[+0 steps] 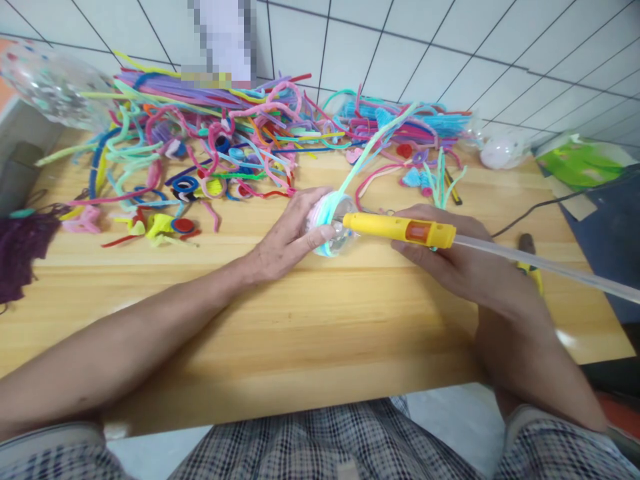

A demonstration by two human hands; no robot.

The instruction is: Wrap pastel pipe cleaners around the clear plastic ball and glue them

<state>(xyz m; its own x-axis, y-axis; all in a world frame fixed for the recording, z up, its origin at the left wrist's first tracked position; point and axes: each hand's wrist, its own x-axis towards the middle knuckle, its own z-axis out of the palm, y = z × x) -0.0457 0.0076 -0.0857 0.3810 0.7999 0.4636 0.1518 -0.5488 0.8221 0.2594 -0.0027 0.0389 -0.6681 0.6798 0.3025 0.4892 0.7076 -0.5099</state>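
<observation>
My left hand point(290, 240) is wrapped round a small clear rounded container point(344, 239), its thumb pressing on the near side. Pale pink and mint-green pipe cleaners point(325, 212) circle the container, and long mint ends point(367, 150) stick up to the upper right. In my right hand point(450, 257) is a yellow hot glue gun point(390, 229), its nozzle pointing left at the wrapped pipe cleaners. Whether the nozzle touches them, I cannot tell. A clear glue stick point(530, 259) runs out of the gun's back end to the right.
A heap of coloured pipe cleaners point(200, 120) spreads along the table's back edge. Clear balloon-like balls point(60, 87) lie at the far left, another point(503, 148) at the right. A dark cable point(530, 208), yellow-handled pliers point(527, 253) and a green packet point(580, 163) are on the right.
</observation>
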